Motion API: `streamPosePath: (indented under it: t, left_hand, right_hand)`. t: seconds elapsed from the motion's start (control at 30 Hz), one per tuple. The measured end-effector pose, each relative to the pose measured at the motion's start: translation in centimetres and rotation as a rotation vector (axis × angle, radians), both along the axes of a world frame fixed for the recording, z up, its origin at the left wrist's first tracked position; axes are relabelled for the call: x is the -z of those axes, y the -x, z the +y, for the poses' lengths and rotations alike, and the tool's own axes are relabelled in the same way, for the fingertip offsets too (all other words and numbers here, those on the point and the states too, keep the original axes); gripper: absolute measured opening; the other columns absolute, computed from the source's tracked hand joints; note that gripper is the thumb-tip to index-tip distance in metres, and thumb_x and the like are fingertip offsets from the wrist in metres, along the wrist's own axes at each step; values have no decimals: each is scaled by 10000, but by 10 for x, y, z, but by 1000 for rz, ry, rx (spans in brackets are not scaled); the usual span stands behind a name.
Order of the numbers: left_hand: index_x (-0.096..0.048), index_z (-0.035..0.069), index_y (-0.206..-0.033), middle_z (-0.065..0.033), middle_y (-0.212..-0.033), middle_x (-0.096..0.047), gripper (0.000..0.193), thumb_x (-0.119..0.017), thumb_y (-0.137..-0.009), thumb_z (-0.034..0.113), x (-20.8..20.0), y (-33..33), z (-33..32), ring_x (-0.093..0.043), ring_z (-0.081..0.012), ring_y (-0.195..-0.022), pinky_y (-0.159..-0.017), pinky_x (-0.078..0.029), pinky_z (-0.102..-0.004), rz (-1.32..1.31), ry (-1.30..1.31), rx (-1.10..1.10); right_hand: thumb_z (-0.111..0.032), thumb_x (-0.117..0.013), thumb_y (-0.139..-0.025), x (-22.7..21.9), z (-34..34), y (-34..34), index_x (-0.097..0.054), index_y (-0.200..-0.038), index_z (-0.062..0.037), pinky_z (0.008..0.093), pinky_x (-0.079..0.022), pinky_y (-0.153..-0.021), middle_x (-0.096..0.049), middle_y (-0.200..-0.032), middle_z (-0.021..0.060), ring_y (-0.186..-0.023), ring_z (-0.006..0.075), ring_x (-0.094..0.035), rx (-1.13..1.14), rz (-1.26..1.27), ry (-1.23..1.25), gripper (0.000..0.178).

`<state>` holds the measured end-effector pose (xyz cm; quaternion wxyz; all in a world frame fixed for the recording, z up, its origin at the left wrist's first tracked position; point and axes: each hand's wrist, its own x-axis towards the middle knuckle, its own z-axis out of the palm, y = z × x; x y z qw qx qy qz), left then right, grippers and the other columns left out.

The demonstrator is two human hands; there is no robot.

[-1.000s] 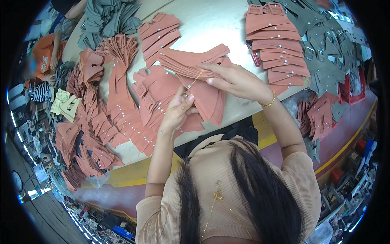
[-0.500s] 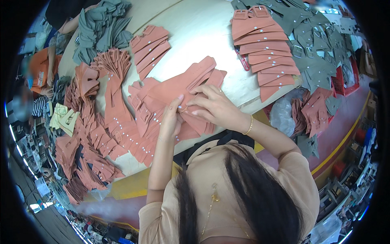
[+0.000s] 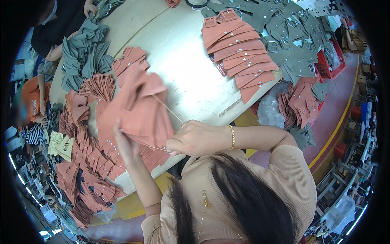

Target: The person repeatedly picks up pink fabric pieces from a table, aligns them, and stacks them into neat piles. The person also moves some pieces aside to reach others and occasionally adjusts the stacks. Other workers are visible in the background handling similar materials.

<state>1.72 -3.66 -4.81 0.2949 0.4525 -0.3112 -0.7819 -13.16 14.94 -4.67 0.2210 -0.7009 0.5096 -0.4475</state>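
Observation:
A bundle of salmon-coloured fabric pieces [image 3: 142,110] is raised over the table, partly smeared by motion. My left hand [image 3: 126,143] grips its lower left edge, with some fingers hidden behind the cloth. To the bundle's right, my right hand [image 3: 197,138] is closed on a thin tan elastic band [image 3: 168,108]. The band is stretched taut in two strands between the bundle and my fist. Beneath and left of the bundle lie more salmon pieces [image 3: 105,156], many with small white tags. Behind it rests a small salmon stack [image 3: 129,59] with covered buckles.
Buckled salmon pieces [image 3: 248,53] fan out at the right, beside a red clip [image 3: 219,67]. Grey-green pieces [image 3: 292,44] cover the far right, near a red crate [image 3: 333,61]. At far left, another person's hand [image 3: 90,8] touches a grey-green pile [image 3: 87,53].
The bundle has been lifted and swung left. My right hand has drawn away from the cloth, stretching the band. The whole view has shifted, and a person now shows at upper left.

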Motion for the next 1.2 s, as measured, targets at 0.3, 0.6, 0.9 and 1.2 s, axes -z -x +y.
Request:
streamPosePath:
  t: [0.3, 0.6, 0.9, 1.2]
  left_hand:
    - [-393, 8, -1387, -162, -1409, -434, 536, -489, -957, 314, -11, -62, -26, -476, -281, -1256, -1092, -365, -436, 159, -1, -155]
    - [-400, 5, -1378, -160, -1392, -446, 558, -528, -930, 312, -5, -21, -23, -476, -277, -1250, -1080, -375, -433, 40, 33, -31]
    - [-407, 2, -1368, -158, -1375, -457, 581, -567, -903, 311, -82, -18, -23, -476, -273, -1245, -1068, -384, -429, 198, 46, 204]
    - [-375, -3, -1378, -134, -1333, -496, 630, -606, -900, 336, -22, 58, 27, -501, -247, -1192, -1044, -396, -416, 287, 163, 57]
  right_hand:
    - [-175, -572, -849, 64, -26, 94, -534, -847, -49, 439, -498, -602, -633, -669, 130, -642, 329, -643, 315, 394, -228, 132]
    - [-133, -607, -822, 94, -83, 125, -526, -907, -3, 440, -511, -630, -622, -724, 167, -728, 339, -652, 397, 416, -359, 175]
    - [-149, -636, -784, 92, -88, 163, -591, -853, -43, 433, -515, -639, -644, -764, 151, -700, 341, -649, 373, 350, -472, 134]
    - [-298, -673, -827, 31, -106, 205, -600, -1154, -69, 462, -309, -1071, -369, -1426, 203, -1318, 377, -352, 832, 293, -69, 406]
